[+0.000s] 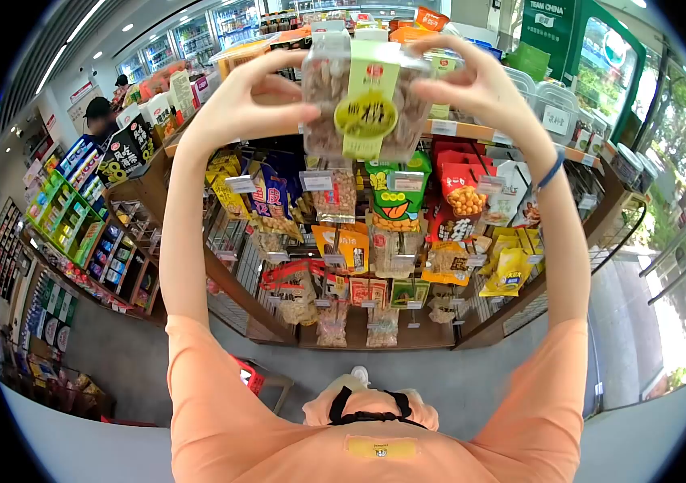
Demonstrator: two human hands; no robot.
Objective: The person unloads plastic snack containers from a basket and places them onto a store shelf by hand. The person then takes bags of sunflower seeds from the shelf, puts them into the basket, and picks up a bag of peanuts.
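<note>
Between my two hands, above the shelf's top ledge, is a clear plastic tub [327,105] of brown nut-like pieces. A light green paper band with a yellow oval runs down its front. My left hand [258,97] grips the tub's left side, the thumb low against it and the fingers higher up. On the other side my right hand [476,84] holds it the same way, fingers curled over the upper corner. Behind my right hand, partly hidden, stands another tub [444,64] with a similar green label.
Below the tub, a wooden rack holds hanging snack bags, among them a green bag [398,197] and an orange bag [341,248]. Clear lidded tubs [556,113] line the ledge at right. A red basket [250,375] is near my left side. A person in a dark cap [100,113] is at left.
</note>
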